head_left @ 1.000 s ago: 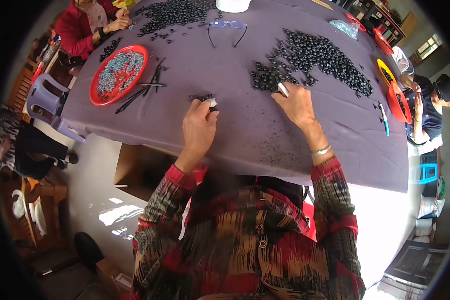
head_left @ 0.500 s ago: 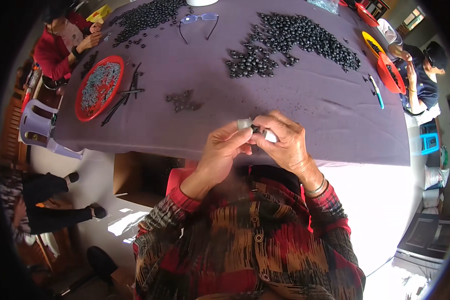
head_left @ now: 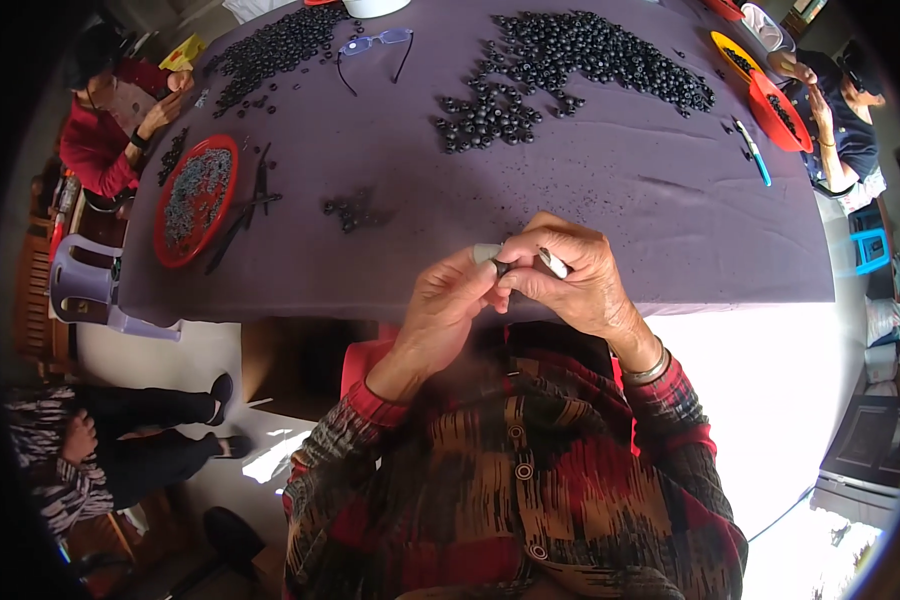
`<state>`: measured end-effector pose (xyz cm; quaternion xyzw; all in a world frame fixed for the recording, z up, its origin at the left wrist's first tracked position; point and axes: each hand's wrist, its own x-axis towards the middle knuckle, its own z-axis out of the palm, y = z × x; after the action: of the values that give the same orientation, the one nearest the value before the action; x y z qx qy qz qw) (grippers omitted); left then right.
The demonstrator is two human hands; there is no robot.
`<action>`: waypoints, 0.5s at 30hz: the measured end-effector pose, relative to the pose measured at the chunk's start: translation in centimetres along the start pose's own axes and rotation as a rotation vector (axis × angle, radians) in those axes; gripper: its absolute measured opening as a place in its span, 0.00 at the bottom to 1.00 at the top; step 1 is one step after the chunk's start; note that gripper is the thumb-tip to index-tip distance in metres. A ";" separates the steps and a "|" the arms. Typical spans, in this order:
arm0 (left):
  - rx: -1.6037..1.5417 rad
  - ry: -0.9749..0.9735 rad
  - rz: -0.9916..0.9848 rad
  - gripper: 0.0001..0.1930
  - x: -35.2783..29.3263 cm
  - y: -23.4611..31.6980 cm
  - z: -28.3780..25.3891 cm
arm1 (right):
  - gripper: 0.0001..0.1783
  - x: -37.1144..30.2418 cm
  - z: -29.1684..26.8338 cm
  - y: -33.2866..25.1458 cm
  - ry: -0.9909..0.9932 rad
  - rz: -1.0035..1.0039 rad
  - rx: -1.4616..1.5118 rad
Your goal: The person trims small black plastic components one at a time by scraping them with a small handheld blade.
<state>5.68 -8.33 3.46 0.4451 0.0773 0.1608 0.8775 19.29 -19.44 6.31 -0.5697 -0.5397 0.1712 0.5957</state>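
My left hand point(head_left: 438, 305) is closed in a pinch above the near edge of the table, thumb and forefinger on a small black round piece point(head_left: 502, 268). A whitish cover wraps one of its fingertips. Right against it, my right hand point(head_left: 573, 275) is closed too, its thumb and fingertips pressing at the same black piece. A white cover point(head_left: 552, 263) shows on one finger of this hand. The fingers hide most of the piece. A few similar black pieces point(head_left: 350, 214) lie on the cloth beyond my left hand.
The purple tablecloth point(head_left: 630, 240) bears a large heap of black pieces point(head_left: 590, 60), another heap point(head_left: 280, 52), glasses point(head_left: 378, 42), a red dish point(head_left: 173, 260) of small grey bits, dark slender tools point(head_left: 232, 238) and a blue-white pen point(head_left: 755, 155). People sit at both sides; another stands lower left.
My fingertips have closed in further over the black piece, and the white finger cover on my right hand has tilted. The whole view has shifted slightly.
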 end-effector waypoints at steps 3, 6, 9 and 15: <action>0.065 -0.027 -0.029 0.13 0.0 0.2 -0.4 | 0.14 0.1 -0.2 -0.7 -0.043 0.021 -0.016; -0.075 -0.077 -0.085 0.13 0.1 0.0 -0.4 | 0.13 0.0 -0.1 -0.6 -0.041 -0.067 -0.155; -0.194 -0.054 -0.098 0.11 0.0 -0.2 -0.1 | 0.14 -0.2 0.3 -0.9 0.019 -0.110 -0.258; -0.237 -0.035 -0.052 0.10 0.1 -0.4 -0.6 | 0.18 -0.1 0.4 -1.0 -0.007 -0.070 -0.261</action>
<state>5.74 -8.10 2.79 0.3391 0.0540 0.1380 0.9290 18.46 -19.64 7.03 -0.6226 -0.5791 0.0803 0.5202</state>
